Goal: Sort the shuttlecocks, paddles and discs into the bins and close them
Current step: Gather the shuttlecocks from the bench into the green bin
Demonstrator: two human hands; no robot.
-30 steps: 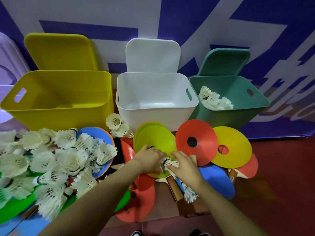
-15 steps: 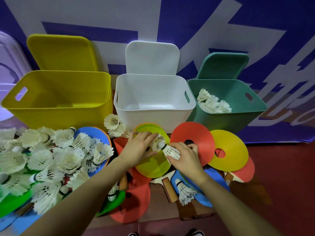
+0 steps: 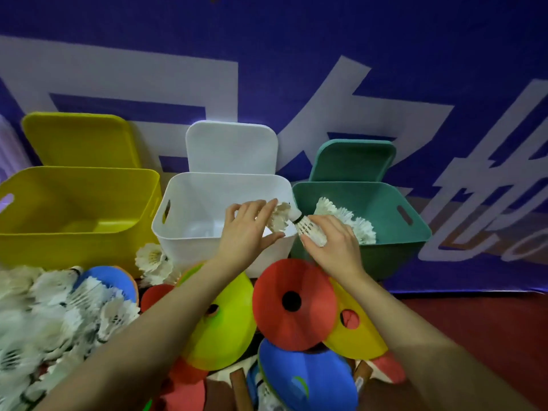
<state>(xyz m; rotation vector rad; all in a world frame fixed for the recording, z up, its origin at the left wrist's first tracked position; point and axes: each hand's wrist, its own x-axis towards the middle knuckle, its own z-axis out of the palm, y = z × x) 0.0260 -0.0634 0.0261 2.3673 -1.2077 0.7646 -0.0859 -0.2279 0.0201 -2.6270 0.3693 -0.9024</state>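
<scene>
Three lidless bins stand in a row: yellow bin (image 3: 74, 241), white bin (image 3: 178, 235), green bin (image 3: 394, 247). Several shuttlecocks (image 3: 350, 221) lie inside the green bin. My left hand (image 3: 249, 232) pinches a white shuttlecock (image 3: 278, 219) above the white bin's right rim. Beside it, my right hand (image 3: 335, 247) grips another shuttlecock (image 3: 310, 229) at the green bin's left edge. A heap of loose shuttlecocks (image 3: 59, 321) lies at the lower left. Coloured discs, among them a red disc (image 3: 293, 315) and a lime disc (image 3: 225, 330), cover the floor in front.
The yellow lid (image 3: 80, 140), white lid (image 3: 231, 146) and green lid (image 3: 353, 160) lean on the purple banner wall behind their bins. A blue disc (image 3: 308, 378) and wooden paddle handles (image 3: 240, 390) lie near the bottom edge. Red floor (image 3: 489, 327) stretches to the right.
Both hands have lifted from the disc pile, each carrying a shuttlecock, and moved up and right to the gap between the white and green bins. The view has tilted upward.
</scene>
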